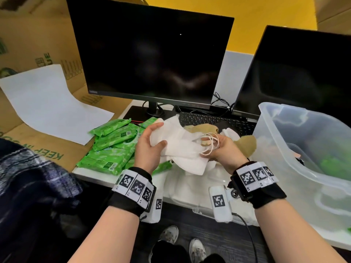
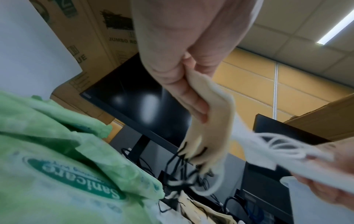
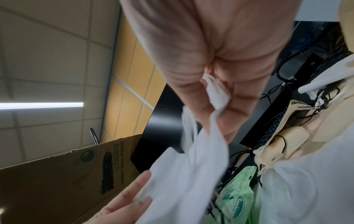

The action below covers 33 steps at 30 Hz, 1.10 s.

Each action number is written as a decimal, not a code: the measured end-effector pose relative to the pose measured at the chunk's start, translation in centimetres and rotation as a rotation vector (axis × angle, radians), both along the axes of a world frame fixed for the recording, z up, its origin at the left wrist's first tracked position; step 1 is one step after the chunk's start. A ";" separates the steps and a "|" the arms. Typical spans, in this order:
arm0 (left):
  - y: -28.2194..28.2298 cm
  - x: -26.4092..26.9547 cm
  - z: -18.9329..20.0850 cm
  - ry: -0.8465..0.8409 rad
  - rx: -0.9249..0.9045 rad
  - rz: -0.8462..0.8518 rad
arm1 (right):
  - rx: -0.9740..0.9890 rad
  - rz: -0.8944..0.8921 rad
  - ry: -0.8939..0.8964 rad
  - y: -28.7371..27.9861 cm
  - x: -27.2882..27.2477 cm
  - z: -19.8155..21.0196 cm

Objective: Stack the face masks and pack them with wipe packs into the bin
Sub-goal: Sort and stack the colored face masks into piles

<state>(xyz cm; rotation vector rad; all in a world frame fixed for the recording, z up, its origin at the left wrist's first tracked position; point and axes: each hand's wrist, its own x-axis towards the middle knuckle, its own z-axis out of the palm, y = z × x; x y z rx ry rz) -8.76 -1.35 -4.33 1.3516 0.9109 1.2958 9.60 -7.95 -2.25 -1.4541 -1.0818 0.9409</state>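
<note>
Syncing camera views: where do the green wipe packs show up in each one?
Head: green plastic wipe packs piled centre-left, beside the left hand.
Left wrist: lower left, filling the corner.
Right wrist: bottom, right of centre.
Shared landmark: the large black monitor.

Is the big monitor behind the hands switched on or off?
It appears off: the monitor screen is all black, showing only faint reflections. A standby state cannot be excluded.

The head view looks steeply down over the monitor (image 1: 152, 57) and desk. Both wrist views sit close below the hands, angled up past that monitor (image 2: 138, 97) (image 3: 162, 121) toward the ceiling.
</note>
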 end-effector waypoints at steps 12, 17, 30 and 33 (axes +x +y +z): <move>0.9 -1.3 0.1 0.153 -0.155 0.205 | 0.219 -0.368 -0.081 0.7 -0.4 1.0; -0.6 0.4 1.3 -0.052 -0.223 -0.008 | 0.289 -0.154 0.012 0.8 -2.9 1.1; -1.0 -0.3 1.2 0.217 -0.016 -0.129 | 0.164 -0.334 -0.392 0.0 -3.4 0.5; -1.2 -0.5 1.2 0.250 0.029 -0.198 | 0.158 -0.119 -0.309 -0.1 -3.6 -0.2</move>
